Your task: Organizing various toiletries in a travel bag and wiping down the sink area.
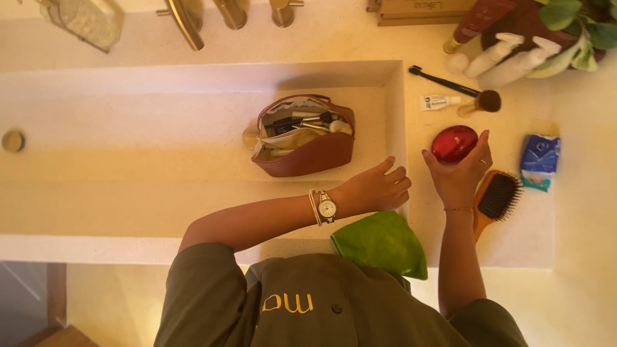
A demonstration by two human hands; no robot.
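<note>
I'm looking straight down over a pale stone surface (pixel 450 244) with a long sunken basin (pixel 160 135). My right hand (pixel 459 170) has its fingers (pixel 483 144) curled around a glossy red egg-shaped case (pixel 454 142), lifting it just off the surface to the right of the basin. My left hand (pixel 376 187) rests on the basin's right rim with its fingers loosely spread and nothing in them; a wristwatch (pixel 326 207) sits on that wrist, and a green cloth (pixel 380 244) lies just beneath the forearm at the front edge.

Inside the basin, near its right end, a brown toiletry bag (pixel 305 138) stands unzipped and already packed with tubes and small brushes. Around the red case are a wooden paddle hairbrush (pixel 495 199), a blue tissue pack (pixel 540 160), a small white tube (pixel 440 101), a powder brush (pixel 481 103) and a black toothbrush (pixel 443 81), with white pump bottles (pixel 508 58) and a leafy plant (pixel 578 26) behind.

I judge the step in hand to be gathering loose toiletries, with the red case picked up. Placing it in the bag would call for carrying it left across the rim and finding room among the items crowding the opening, perhaps steadying the bag with the free hand.
</note>
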